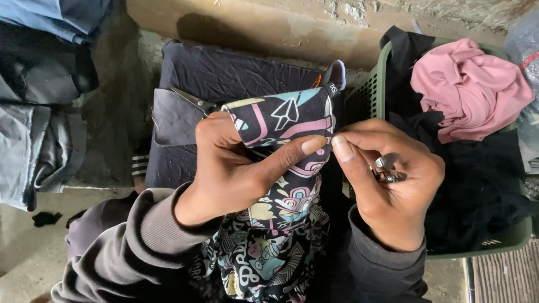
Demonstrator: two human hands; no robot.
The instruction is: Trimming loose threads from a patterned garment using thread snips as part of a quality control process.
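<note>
Left hand (230, 168): my grip is clamped on the patterned black cloth (276, 234), thumb pressing its edge.
Right hand (388, 179): my fingertips pinch the same edge; small metal snips (387, 168) lie in my palm.
Cloth: held up over my lap.
Green basket (497, 240): at my right, holding a pink garment (470, 86).

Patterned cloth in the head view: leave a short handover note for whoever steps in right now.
Left hand grips the folded patterned cloth, thumb pressed at its edge.
Right hand pinches the same edge and holds small metal snips in its palm.
Scissors lie on the dark folded fabric behind.
Green basket at right holds black clothes and a pink garment.
Whether any trimming is done cannot be told.
</note>
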